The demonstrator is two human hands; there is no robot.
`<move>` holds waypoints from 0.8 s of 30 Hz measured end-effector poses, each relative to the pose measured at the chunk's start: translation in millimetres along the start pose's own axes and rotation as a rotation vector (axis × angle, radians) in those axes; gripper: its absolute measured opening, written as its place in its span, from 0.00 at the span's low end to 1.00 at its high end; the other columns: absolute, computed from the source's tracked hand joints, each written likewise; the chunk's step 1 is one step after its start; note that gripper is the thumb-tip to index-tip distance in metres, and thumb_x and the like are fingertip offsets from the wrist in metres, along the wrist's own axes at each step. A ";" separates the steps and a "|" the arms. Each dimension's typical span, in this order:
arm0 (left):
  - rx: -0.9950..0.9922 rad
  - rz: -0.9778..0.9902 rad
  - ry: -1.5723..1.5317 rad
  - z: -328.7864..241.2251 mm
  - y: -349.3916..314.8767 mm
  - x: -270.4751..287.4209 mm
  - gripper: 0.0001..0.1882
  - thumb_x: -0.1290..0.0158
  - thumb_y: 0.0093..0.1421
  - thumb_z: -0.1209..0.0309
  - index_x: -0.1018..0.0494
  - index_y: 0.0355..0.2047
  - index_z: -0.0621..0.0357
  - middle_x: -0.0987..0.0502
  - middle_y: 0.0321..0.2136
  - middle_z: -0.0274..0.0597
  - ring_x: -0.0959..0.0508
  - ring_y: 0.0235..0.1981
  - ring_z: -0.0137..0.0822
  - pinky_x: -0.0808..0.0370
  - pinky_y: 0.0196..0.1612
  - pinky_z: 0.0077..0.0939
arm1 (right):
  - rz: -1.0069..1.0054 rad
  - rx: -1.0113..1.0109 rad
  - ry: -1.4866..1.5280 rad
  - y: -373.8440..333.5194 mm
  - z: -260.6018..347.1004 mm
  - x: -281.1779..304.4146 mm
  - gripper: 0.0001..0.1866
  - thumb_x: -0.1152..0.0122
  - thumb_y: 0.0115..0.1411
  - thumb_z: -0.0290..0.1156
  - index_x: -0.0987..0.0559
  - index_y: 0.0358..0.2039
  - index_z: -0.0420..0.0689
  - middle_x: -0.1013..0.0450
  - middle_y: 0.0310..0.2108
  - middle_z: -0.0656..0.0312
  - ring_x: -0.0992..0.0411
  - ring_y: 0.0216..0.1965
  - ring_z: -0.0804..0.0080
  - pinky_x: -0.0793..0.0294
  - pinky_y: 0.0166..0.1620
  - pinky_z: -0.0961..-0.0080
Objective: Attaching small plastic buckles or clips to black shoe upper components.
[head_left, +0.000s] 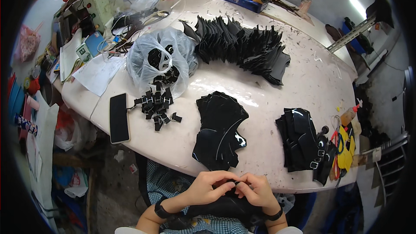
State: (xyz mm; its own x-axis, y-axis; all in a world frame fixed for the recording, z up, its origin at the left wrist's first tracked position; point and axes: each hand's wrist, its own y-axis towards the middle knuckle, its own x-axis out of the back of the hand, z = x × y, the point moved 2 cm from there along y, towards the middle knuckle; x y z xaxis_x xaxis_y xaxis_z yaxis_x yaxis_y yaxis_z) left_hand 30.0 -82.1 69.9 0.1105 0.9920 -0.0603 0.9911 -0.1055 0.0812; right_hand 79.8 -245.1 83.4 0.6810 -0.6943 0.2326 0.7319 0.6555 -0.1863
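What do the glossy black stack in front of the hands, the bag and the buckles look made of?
Black stack: likely leather or synthetic leather, smooth and glossy; bright highlights show on its surface, but real or imitation I can't tell.
Bag: thin plastic film, translucent and crinkled, with dark contents showing through.
Buckles: probably metal, silvery and shiny; plated plastic isn't ruled out.

left hand [211,189] six o'clock, right hand [257,190] five: two hands. wristbands [160,209]: two (seven, five). phone [119,118]: one (nine). black panel piles [218,128]: three (one, four, six).
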 end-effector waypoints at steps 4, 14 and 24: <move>0.293 0.041 -0.362 7.4 -0.2 0.6 0.08 0.51 0.58 0.73 0.27 0.37 0.61 0.26 0.22 0.34 0.29 0.19 0.19 0.34 0.21 0.10 | -0.117 0.213 -0.161 -1.1 -0.5 -6.0 0.04 0.43 0.52 0.23 0.27 0.28 0.37 0.28 0.18 0.60 0.28 0.17 0.76 0.31 0.22 0.84; 0.115 0.055 -0.070 -3.7 1.4 -1.7 0.10 0.49 0.56 0.75 0.29 0.38 0.63 0.25 0.22 0.36 0.27 0.19 0.21 0.31 0.21 0.14 | -0.157 0.432 -0.214 6.1 4.1 -5.6 0.07 0.37 0.47 0.23 0.25 0.28 0.40 0.30 0.18 0.59 0.30 0.17 0.71 0.33 0.21 0.81; -0.118 -0.518 1.024 12.4 16.0 50.8 0.25 0.41 0.47 0.61 0.32 0.40 0.68 0.32 0.28 0.44 0.31 0.31 0.43 0.32 0.34 0.32 | -0.257 0.263 -0.096 -2.0 -11.2 7.9 0.03 0.39 0.48 0.22 0.25 0.23 0.38 0.29 0.18 0.60 0.30 0.17 0.76 0.34 0.22 0.83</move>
State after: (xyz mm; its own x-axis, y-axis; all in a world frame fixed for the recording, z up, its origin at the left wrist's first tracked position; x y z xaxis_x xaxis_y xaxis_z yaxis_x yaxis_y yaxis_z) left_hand 52.4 -34.2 55.8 -0.4736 0.5109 0.7174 0.8807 0.2843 0.3789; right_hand 84.0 -255.3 74.9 0.4618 -0.8232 0.3302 0.8392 0.5261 0.1378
